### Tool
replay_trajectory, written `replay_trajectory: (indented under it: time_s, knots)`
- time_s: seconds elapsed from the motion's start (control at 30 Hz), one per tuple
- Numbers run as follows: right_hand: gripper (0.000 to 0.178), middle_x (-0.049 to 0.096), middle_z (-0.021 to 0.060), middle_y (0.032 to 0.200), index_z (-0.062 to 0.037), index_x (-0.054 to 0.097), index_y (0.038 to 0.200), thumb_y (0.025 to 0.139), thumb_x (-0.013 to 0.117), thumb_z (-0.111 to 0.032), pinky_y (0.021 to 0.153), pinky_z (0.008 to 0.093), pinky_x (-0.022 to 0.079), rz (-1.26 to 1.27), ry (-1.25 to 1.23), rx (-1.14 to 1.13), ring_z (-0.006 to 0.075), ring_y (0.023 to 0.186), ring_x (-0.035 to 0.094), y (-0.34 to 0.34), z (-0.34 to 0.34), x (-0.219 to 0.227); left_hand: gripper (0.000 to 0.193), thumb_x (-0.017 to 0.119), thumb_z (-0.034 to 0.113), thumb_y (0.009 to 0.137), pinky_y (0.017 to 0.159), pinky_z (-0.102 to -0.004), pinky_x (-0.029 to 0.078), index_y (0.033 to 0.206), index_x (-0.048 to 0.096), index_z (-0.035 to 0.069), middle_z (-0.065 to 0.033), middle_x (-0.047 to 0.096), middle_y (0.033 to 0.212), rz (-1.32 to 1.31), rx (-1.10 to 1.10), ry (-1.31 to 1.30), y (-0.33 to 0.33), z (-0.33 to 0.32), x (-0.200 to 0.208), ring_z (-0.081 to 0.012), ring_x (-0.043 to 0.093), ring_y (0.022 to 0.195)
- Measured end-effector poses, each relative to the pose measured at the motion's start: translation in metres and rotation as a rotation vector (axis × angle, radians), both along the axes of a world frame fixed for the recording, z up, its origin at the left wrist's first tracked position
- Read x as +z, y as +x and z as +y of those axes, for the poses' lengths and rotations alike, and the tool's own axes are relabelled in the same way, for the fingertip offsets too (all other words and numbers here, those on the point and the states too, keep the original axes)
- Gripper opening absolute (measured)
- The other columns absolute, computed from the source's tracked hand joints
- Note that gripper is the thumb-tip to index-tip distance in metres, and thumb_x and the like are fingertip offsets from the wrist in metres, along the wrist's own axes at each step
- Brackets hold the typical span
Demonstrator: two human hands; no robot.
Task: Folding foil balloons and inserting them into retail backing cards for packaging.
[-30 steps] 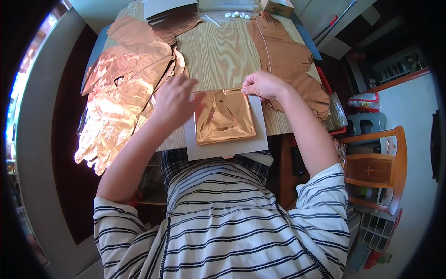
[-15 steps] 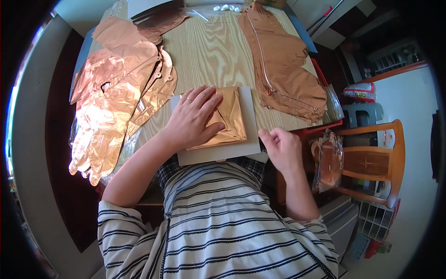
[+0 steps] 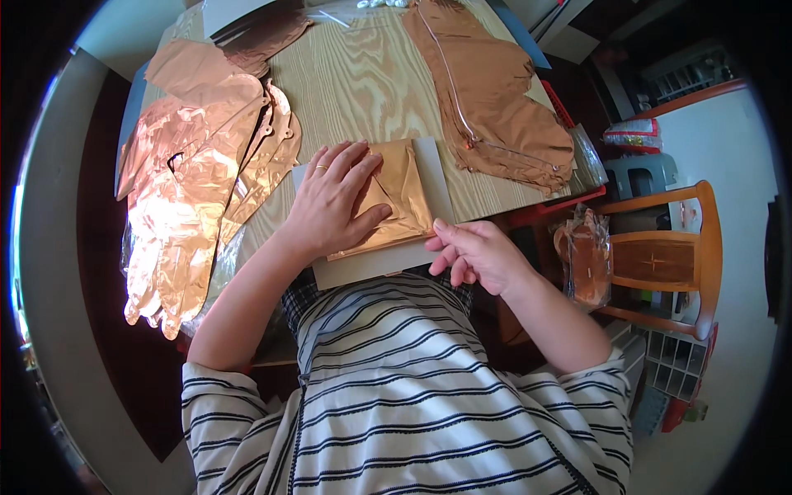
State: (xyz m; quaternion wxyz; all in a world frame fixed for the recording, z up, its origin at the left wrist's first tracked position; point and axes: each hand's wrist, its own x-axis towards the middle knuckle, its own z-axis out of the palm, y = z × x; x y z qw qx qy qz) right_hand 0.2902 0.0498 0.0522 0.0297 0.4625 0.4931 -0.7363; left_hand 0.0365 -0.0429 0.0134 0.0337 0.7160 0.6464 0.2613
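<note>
A copper-gold foil balloon, folded into a flat square, lies on a white card at the table's near edge. Flat across its left part rests my left hand, fingers stretched out and a ring on one of them. My right hand pinches the lower right corner of the folded foil between thumb and forefinger, its other fingers loosely curled. To the left is a pile of flat, shiny copper foil balloons. More matte copper foil lies on the right, with a thin pale strip along it.
The wood-grain table carries a white straw-like stick and small white pieces at its far edge. Beyond the right edge stands a wooden chair holding a clear bag of copper foil. A red tray edge juts out there.
My right hand has moved left from beside the card and taken the folded foil's corner. My left hand stays pressed on the foil. The whole view has shifted slightly.
</note>
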Motion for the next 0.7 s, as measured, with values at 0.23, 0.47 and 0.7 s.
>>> replay_trajectory:
  time_s: [0.23, 0.47, 0.7]
  knots:
    - [0.037, 0.072, 0.0109, 0.083, 0.0007, 0.066, 0.104, 0.096, 0.07, -0.035, 0.041, 0.0179, 0.038, -0.084, -0.045, -0.024, 0.0087, 0.051, 0.06, -0.019, 0.006, -0.003, 0.073, 0.064, 0.058, 0.089, 0.118, -0.0577, 0.026, 0.139, 0.052, 0.006, -0.02, 0.05, 0.143, -0.018, 0.003, -0.009, -0.001, -0.002, -0.003, -0.0408, 0.042, 0.138]
    - [0.024, 0.072, 0.0101, 0.087, -0.0014, 0.065, 0.102, 0.097, 0.069, -0.025, 0.041, 0.0186, 0.037, -0.063, 0.037, -0.085, 0.0083, 0.052, 0.059, -0.024, 0.002, -0.001, 0.089, 0.048, 0.072, 0.091, 0.122, -0.0578, 0.016, 0.153, 0.041, 0.008, -0.0204, 0.038, 0.157, 0.129, -0.117, -0.051, -0.006, -0.013, 0.004, -0.0423, 0.031, 0.148]
    - [0.022, 0.072, 0.0094, 0.088, -0.0021, 0.065, 0.103, 0.098, 0.068, -0.023, 0.04, 0.0188, 0.035, -0.089, 0.038, -0.106, 0.0075, 0.052, 0.058, -0.025, 0.007, -0.001, 0.074, 0.054, 0.051, 0.096, 0.125, -0.0522, 0.016, 0.156, 0.038, 0.011, -0.0161, 0.034, 0.161, 0.25, -0.308, -0.092, 0.006, -0.032, 0.008, -0.0348, 0.028, 0.151]
